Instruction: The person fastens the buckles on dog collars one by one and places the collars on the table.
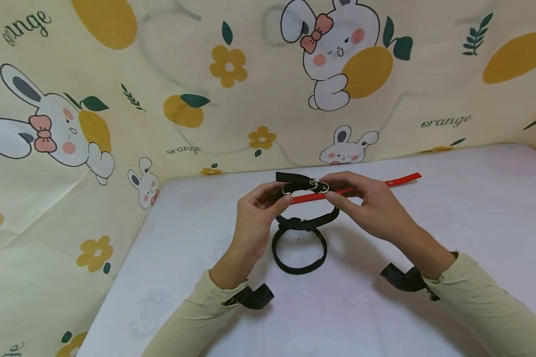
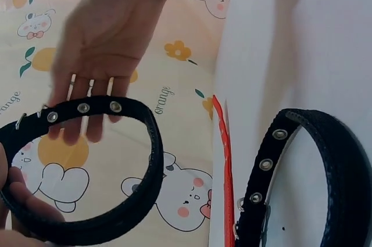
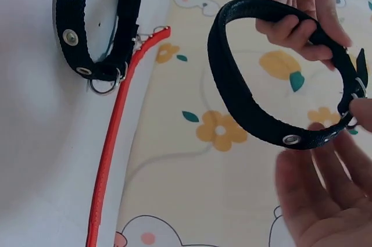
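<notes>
Both hands hold up a black collar [image 1: 312, 224] with metal eyelets, bent into a loop and fastened at its buckle [image 1: 323, 187]. My left hand [image 1: 256, 210] curls its fingers round one side of the band, as the right wrist view shows. At the buckle end, my right hand [image 1: 370, 203] pinches the strap with thumb and forefinger, its other fingers [image 3: 331, 165] stretched behind the band. The strap's loose tail [image 1: 290, 177] sticks out to the left. Below the hands a second black collar [image 1: 299, 270], also looped, lies on the white table.
A thin red strap [image 1: 404, 180] with metal fittings lies behind the hands, along the back of the white table [image 1: 339, 317]. Cloth printed with rabbits and oranges [image 1: 241, 29] hangs behind and to the left. Dark camera mounts [image 1: 254, 297] sit at both cuffs.
</notes>
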`<state>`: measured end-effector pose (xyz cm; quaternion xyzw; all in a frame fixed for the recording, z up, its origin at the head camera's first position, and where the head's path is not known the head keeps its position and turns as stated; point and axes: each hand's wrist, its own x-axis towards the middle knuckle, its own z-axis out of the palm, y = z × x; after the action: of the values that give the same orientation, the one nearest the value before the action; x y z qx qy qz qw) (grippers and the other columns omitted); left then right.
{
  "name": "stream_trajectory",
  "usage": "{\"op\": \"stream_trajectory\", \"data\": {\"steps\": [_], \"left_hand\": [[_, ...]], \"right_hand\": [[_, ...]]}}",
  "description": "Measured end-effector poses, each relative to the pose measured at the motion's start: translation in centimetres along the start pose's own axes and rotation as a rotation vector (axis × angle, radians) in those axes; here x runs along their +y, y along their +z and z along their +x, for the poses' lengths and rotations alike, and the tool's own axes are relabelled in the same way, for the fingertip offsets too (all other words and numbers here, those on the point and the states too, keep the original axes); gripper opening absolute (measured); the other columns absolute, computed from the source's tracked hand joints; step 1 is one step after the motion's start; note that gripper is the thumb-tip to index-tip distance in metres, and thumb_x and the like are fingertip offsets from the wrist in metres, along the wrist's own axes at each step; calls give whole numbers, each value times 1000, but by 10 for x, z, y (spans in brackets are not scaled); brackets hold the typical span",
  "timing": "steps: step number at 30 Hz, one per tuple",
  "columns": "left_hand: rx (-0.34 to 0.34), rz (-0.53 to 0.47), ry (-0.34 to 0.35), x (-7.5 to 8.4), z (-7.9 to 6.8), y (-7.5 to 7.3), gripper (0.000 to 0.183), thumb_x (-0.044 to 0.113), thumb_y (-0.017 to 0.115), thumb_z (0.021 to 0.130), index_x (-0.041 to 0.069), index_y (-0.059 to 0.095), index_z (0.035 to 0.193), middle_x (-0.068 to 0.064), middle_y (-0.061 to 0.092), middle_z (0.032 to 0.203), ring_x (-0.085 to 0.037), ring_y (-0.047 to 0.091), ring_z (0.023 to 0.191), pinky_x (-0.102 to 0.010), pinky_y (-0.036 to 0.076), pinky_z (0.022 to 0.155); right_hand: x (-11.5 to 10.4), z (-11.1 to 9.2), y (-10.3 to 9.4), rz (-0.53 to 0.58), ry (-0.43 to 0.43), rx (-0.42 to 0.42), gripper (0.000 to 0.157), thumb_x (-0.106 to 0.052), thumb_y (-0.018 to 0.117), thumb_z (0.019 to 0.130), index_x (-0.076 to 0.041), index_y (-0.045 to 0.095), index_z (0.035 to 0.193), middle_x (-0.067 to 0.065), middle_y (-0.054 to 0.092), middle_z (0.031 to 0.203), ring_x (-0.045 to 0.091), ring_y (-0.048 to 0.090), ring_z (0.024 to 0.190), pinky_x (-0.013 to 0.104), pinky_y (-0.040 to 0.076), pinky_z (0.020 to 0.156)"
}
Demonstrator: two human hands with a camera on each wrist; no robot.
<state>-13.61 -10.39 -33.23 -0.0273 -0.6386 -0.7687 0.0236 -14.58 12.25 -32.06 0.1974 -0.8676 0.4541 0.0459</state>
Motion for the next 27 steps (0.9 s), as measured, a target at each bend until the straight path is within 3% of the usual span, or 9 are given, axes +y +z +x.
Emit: {"op": "stream_trajectory", "data": {"steps": [5,13,21,27], "left_hand": [[-41,48,3,-3,-1,1,32,1,74,86,-1,69,118,-5,71,110,-14,64,96,-23,55,87],[-78,138,17,-7,-5,4,31,3,77,85,1,71,116,-8,74,107,-15,66,95,-25,56,85],[-129,207,19,-10,-8,9,33,4,78,84,3,72,116,-15,73,110,-12,69,94,-26,58,83],[-162,201,36,-10,-10,10,32,3,77,84,2,72,116,-15,73,111,-12,68,95,-23,57,82]], "right_hand": [[0,-2,0,36,-66,16,32,-29,66,97,-29,63,129,-11,66,125,10,66,108,20,48,89],[-3,-3,8,51,-114,40,33,-27,70,94,-27,65,126,-12,67,123,3,65,105,21,49,83],[-1,-4,16,39,-250,94,39,-18,76,89,-21,65,126,-10,70,114,4,62,97,21,49,74],[0,-3,16,59,-289,136,33,-12,77,87,-19,68,119,-8,70,110,4,59,96,19,46,78]]}}
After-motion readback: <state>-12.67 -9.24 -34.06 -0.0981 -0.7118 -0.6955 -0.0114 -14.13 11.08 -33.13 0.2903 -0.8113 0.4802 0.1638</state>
